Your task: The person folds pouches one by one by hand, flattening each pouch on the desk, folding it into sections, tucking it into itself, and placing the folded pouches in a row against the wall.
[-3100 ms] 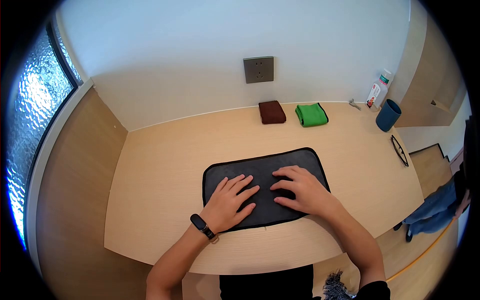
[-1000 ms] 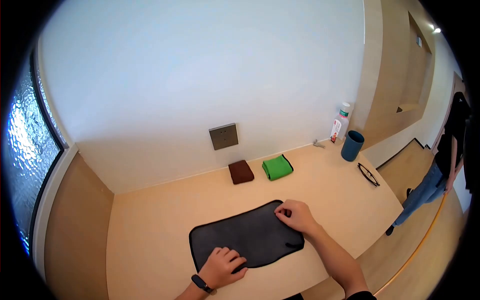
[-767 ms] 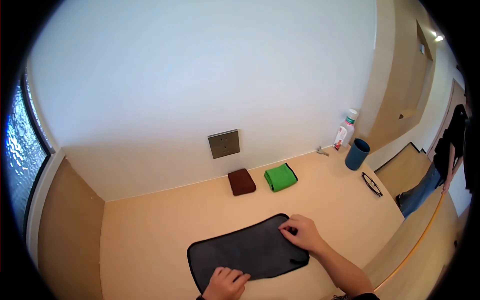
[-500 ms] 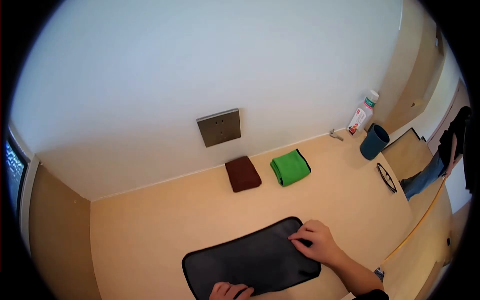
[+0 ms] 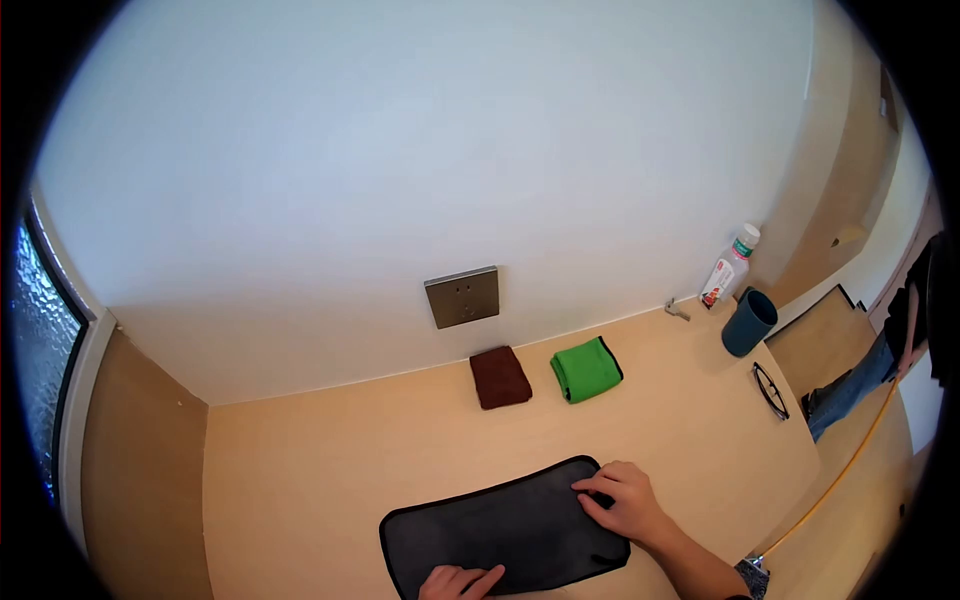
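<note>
A dark grey cloth (image 5: 490, 530) with black edging lies spread on the table in front of me, its front edge partly beyond the view. My right hand (image 5: 622, 500) rests over its right end, with thumb and bent fingers gripping the fabric there. At the front edge, my left hand (image 5: 462, 582) is cut off by the frame's bottom; its fingers curl on the cloth's border. Behind the cloth lie a folded brown cloth (image 5: 501, 378) and a folded green cloth (image 5: 588, 371) with a black edge.
On the table's right side are a blue-grey cup (image 5: 749, 324), glasses (image 5: 770, 391), a key (image 5: 677, 310) and a labelled bottle (image 5: 728, 270). A wall with a socket (image 5: 463, 298) borders the back. Beyond the right edge, a person (image 5: 860, 385) holds a yellow pole (image 5: 845, 460).
My view has tilted up and turned slightly left. My right hand stays at the cloth's right end and my left at its front edge; the left index finger now points out straighter.
</note>
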A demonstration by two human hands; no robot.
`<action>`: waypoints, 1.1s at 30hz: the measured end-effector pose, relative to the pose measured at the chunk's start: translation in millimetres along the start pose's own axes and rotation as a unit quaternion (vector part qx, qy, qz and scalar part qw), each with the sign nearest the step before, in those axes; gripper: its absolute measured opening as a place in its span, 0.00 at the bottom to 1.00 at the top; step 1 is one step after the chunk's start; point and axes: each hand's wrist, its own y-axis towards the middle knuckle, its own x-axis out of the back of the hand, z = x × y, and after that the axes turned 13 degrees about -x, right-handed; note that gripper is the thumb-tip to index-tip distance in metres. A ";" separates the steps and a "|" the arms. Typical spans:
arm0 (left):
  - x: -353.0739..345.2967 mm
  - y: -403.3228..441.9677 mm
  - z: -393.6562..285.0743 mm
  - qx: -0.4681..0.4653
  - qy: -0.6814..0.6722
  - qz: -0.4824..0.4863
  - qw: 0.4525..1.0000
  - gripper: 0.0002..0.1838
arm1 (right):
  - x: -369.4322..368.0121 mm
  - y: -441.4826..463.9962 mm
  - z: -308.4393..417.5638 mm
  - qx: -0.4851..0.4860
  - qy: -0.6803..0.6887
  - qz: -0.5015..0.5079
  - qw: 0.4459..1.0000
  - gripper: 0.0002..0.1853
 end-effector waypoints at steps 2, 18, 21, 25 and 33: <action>0.2 -0.9 2.3 -0.011 0.007 -0.007 1.000 0.21 | 2.1 -0.4 5.5 0.019 0.018 -0.013 1.000 0.11; -1.4 1.7 6.1 0.042 -0.003 -0.061 0.997 0.08 | 31.9 -70.6 19.9 0.196 0.007 0.132 0.972 0.21; 10.4 2.3 0.0 0.045 -0.001 -0.040 0.998 0.09 | 16.8 -67.8 0.3 0.200 0.007 0.094 0.975 0.15; 19.2 2.7 2.6 0.052 0.016 0.001 0.999 0.11 | 24.2 -61.3 -1.1 0.170 0.016 0.103 0.980 0.11; 16.3 -3.3 -1.4 -0.003 0.092 0.078 0.993 0.12 | 26.8 -83.1 0.6 0.227 -0.035 0.059 0.972 0.09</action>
